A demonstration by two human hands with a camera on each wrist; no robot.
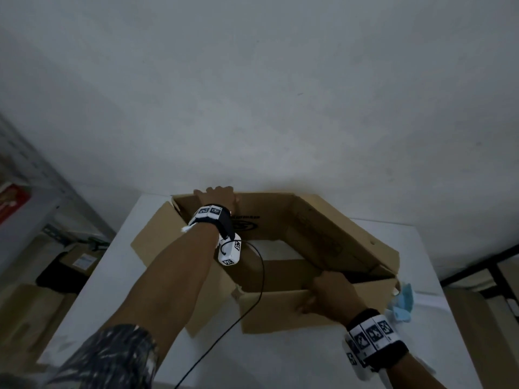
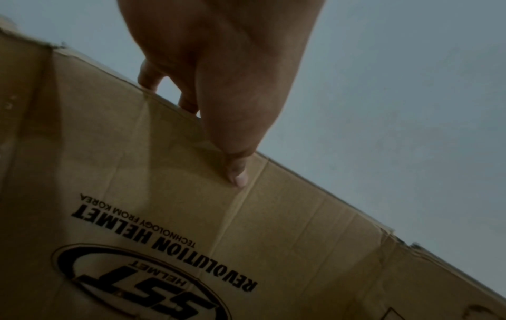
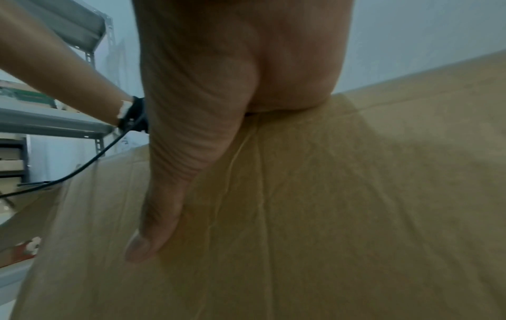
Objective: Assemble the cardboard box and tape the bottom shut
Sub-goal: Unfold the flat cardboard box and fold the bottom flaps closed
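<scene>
A brown cardboard box (image 1: 331,234) stands opened into a skewed tube on the white table (image 1: 118,276); the table shows through its middle. My left hand (image 1: 216,196) grips the top edge of the far wall, thumb (image 2: 238,173) on the printed inner face (image 2: 164,249) and fingers behind it. My right hand (image 1: 325,293) grips the top edge of the near wall (image 3: 356,216), thumb (image 3: 153,227) lying on the outer face, fingers hidden inside. No tape is in view.
A crumpled blue and white cloth (image 1: 403,301) lies by the box's right corner. A black cable (image 1: 252,304) hangs from my left wrist across the box. Metal shelving (image 1: 33,192) and cartons (image 1: 75,262) stand left; a wall rises behind.
</scene>
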